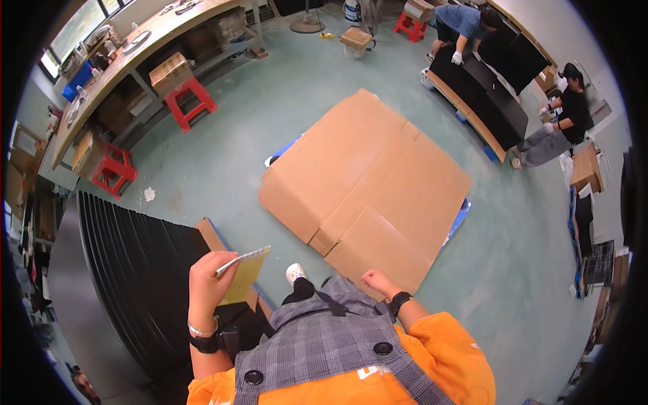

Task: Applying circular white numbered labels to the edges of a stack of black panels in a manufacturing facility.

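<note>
My left hand (210,282) is closed on a yellow notepad (244,280) with a pale top edge, held upright beside a stack of black panels (145,270). A thin white pen-like stick (227,265) shows at the same hand's fingers. Farther right, my right hand (379,282) is curled into a loose fist, with nothing seen in it. It appears over the near edge of a large brown cardboard sheet (378,182), which lies folded over something low on the floor. Blue material shows at the cardboard's sides.
A long workbench (121,74) with tools runs along the left wall. Red stools (189,102) with cardboard boxes on them stand by it. At the far right, two people (466,27) (570,115) handle black panels (482,91) on a low pallet. Shelving lines the right edge.
</note>
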Motion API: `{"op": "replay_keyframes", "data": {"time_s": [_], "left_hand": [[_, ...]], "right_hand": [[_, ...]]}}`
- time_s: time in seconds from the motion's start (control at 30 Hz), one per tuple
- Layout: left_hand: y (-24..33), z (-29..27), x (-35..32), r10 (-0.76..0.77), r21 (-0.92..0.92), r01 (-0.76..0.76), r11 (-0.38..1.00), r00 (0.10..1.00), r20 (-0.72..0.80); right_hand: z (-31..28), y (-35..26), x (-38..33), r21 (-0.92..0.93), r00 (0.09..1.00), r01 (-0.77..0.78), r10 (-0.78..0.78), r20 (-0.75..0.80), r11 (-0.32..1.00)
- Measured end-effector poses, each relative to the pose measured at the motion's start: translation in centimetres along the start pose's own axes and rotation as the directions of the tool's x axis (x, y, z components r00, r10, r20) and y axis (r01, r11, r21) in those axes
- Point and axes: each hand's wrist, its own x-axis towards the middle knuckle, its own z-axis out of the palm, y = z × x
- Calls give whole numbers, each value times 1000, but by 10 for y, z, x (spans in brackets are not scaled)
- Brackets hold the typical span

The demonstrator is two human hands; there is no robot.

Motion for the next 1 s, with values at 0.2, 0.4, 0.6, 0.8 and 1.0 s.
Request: {"op": "replay_keyframes", "data": {"time_s": [0.2, 0.4, 0.6, 0.8, 1.0], "left_hand": [[-43, -16, 26, -42, -57, 44, 997, 999, 34], [-63, -30, 38, -42, -80, 45, 996, 999, 31], [-86, -42, 41, -74, -67, 78, 995, 996, 51], [-95, -57, 52, -90, -28, 91, 995, 994, 60], [-101, -56, 57, -77, -26, 79, 997, 994, 83]], "right_hand": [[3, -4, -11, 198, 977, -46, 86, -194, 979], [-2, 30, -14, 249, 906, -331, 381, -187, 910], [1, -7, 8, 202, 926, -210, 261, -272, 957], [21, -20, 23, 360, 925, -117, 233, -300, 926], [22, 0, 16, 294, 913, -249, 325, -245, 923]]}}
